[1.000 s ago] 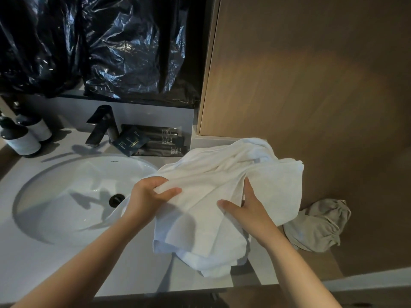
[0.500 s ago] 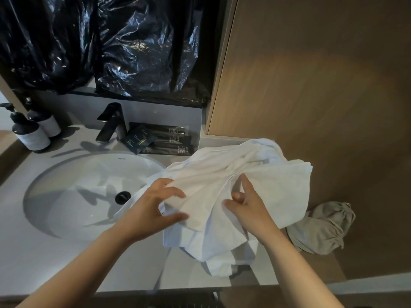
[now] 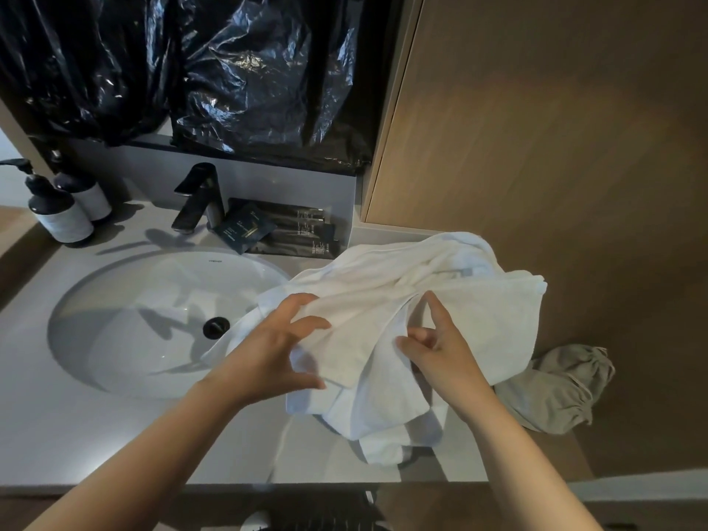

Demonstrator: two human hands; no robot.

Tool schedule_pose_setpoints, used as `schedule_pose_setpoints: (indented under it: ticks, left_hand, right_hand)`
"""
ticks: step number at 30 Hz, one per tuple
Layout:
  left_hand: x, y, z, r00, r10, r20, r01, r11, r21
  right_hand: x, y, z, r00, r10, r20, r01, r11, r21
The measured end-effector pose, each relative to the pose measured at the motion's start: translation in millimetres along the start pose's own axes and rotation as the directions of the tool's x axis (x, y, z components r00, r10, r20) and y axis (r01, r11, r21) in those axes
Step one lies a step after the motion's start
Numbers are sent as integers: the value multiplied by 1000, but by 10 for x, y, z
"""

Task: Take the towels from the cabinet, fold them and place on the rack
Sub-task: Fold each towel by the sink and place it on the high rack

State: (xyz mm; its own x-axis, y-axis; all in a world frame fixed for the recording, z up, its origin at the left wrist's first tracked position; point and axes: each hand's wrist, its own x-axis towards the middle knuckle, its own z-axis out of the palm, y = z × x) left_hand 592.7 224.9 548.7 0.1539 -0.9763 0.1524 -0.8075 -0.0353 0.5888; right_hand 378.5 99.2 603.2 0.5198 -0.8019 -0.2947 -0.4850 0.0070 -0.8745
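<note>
A crumpled white towel (image 3: 471, 320) lies heaped on the grey counter (image 3: 95, 435) to the right of the sink, with one corner hanging over the basin's rim. My left hand (image 3: 272, 350) grips a loose flap at the towel's left side, fingers spread on top and thumb at the flap's lower edge. My right hand (image 3: 440, 350) is at the middle fold. Its index finger points up along the fold while the thumb and other fingers curl and pinch the cloth. No rack or cabinet interior is in view.
A white oval sink (image 3: 145, 320) with a black drain and a dark tap (image 3: 199, 197) sits at left. Two dark pump bottles (image 3: 61, 212) stand at far left. Dark sachets (image 3: 279, 231) lie behind the sink. A beige cloth bag (image 3: 559, 389) lies by the wooden panel (image 3: 555, 147). Black plastic (image 3: 230, 70) hangs above.
Both hands have shifted their hold along the towel: the left hand's fingers have spread wider over the flap, and the right hand's fingers have curled in at the fold. The view has moved slightly left.
</note>
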Motion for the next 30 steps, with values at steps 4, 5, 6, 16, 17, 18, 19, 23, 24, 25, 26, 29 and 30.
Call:
schedule_pose_setpoints:
  ticks: [4, 5, 6, 16, 17, 18, 19, 23, 24, 25, 26, 29, 30]
  left_hand:
    - [-5, -39, -4, 999, 46, -28, -46, 999, 22]
    - [-9, -38, -1, 997, 55, -55, -55, 998, 2]
    - [-9, -36, 3, 995, 57, -84, -60, 998, -30]
    - [107, 77, 67, 886, -389, -251, 245, 854, -459]
    - [118, 76, 58, 870, -444, -214, 281, 804, -525]
    - [127, 77, 44, 862, -472, -182, 302, 769, -563]
    - [128, 74, 33, 865, -474, -165, 306, 759, -574]
    - [114, 52, 8, 883, -437, -169, 265, 763, -589]
    - [106, 56, 1, 890, -421, -175, 244, 763, -598]
    - [101, 64, -3, 898, -401, -180, 223, 768, -601]
    - [97, 76, -5, 904, -386, -184, 209, 775, -597]
    - [95, 118, -15, 904, -382, -193, 210, 790, -576]
    - [95, 128, -17, 904, -382, -192, 212, 791, -574]
  right_hand:
    - [-10, -4, -7, 1000, 23, -11, -22, 999, 40]
    - [-16, -7, -1, 1000, 18, -12, -17, 999, 49]
    - [-23, -9, 4, 1000, 12, -11, -11, 998, 60]
    - [-14, 4, 58, 998, -47, -36, 53, 985, 162]
    - [10, -17, 76, 998, -52, -38, 57, 988, 143]
    - [36, -42, 98, 998, -58, -26, 60, 990, 126]
    - [64, -72, 120, 998, -65, -1, 64, 990, 123]
    - [174, -182, 200, 997, -50, 56, 36, 972, 234]
    - [197, -205, 218, 998, -10, 68, -12, 950, 313]
    - [217, -218, 236, 995, 31, 92, -64, 923, 381]
    - [241, -210, 251, 992, 52, 114, -94, 908, 407]
    - [277, -150, 292, 991, -21, 134, -19, 956, 292]
    - [273, -129, 300, 987, -70, 146, 37, 976, 217]
